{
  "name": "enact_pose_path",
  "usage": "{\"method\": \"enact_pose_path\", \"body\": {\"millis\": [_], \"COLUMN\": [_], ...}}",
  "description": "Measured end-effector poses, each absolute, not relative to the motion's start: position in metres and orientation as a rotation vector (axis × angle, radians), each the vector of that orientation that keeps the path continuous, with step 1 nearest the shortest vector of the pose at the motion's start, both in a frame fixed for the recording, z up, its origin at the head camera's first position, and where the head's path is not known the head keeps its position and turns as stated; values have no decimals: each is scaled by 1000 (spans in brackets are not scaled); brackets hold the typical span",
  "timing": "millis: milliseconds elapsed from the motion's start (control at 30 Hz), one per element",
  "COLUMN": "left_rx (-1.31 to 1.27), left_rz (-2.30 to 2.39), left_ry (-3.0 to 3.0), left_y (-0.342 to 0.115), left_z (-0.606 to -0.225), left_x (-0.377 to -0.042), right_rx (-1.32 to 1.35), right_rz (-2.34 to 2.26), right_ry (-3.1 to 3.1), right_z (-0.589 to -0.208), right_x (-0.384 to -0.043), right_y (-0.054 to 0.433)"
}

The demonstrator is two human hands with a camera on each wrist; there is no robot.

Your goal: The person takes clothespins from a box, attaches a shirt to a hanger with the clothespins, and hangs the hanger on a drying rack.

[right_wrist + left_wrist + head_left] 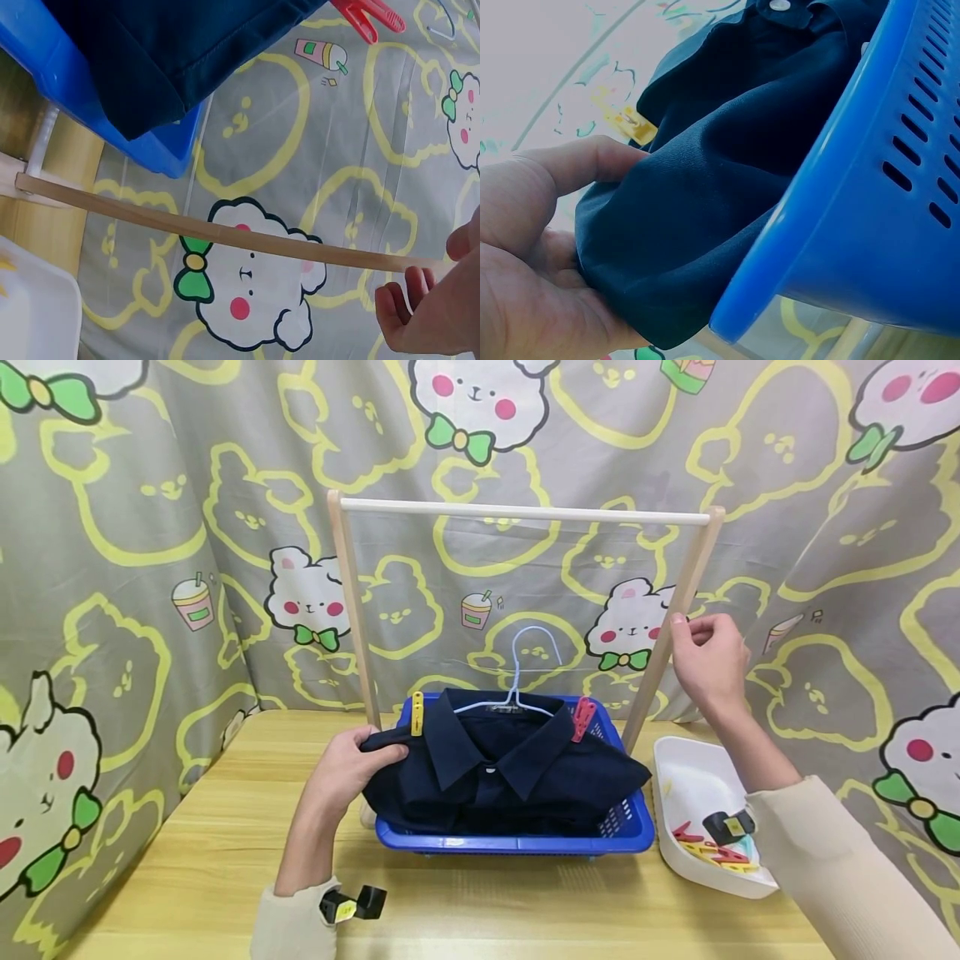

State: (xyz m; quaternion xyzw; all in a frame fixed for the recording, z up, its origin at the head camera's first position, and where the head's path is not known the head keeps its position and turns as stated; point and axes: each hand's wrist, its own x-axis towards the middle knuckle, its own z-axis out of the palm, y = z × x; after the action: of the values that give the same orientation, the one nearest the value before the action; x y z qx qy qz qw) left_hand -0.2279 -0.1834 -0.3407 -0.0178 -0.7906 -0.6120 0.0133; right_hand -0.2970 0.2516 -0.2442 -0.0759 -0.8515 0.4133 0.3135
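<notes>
A dark navy collared shirt (465, 785) sits on a pale wire hanger (516, 668) in a blue basket (517, 843). On its shoulders are a yellow clothespin (417, 714) and a red clothespin (582, 718). My left hand (348, 772) pinches the shirt's edge at the left sleeve, thumb on top; the left wrist view shows the cloth (682, 217) between thumb and fingers. At the rack's right wooden post (660, 660), my right hand (708, 664) has its thumb and curled fingers around the wood; in the right wrist view the post (285, 244) runs up into it.
A white crossbar (525, 512) spans the rack above and behind the basket. To the right stands a white tub (693, 760) with several red and yellow clothespins (716, 852). A patterned curtain (247, 460) hangs behind the wooden table (225, 827).
</notes>
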Motion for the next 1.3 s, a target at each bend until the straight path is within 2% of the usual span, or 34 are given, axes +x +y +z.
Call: {"method": "enact_pose_path", "body": {"millis": [567, 1300], "left_rx": [-53, -47], "left_rz": [-1890, -1890], "left_ry": [-2480, -2480], "left_y": [-183, -183], "left_z": [-341, -342], "left_x": [-227, -228], "right_rx": [-126, -84], "right_rz": [1276, 1477], "right_ry": [-2482, -2399], "right_z": [-254, -275], "right_x": [-304, -309], "right_y": [257, 256]}}
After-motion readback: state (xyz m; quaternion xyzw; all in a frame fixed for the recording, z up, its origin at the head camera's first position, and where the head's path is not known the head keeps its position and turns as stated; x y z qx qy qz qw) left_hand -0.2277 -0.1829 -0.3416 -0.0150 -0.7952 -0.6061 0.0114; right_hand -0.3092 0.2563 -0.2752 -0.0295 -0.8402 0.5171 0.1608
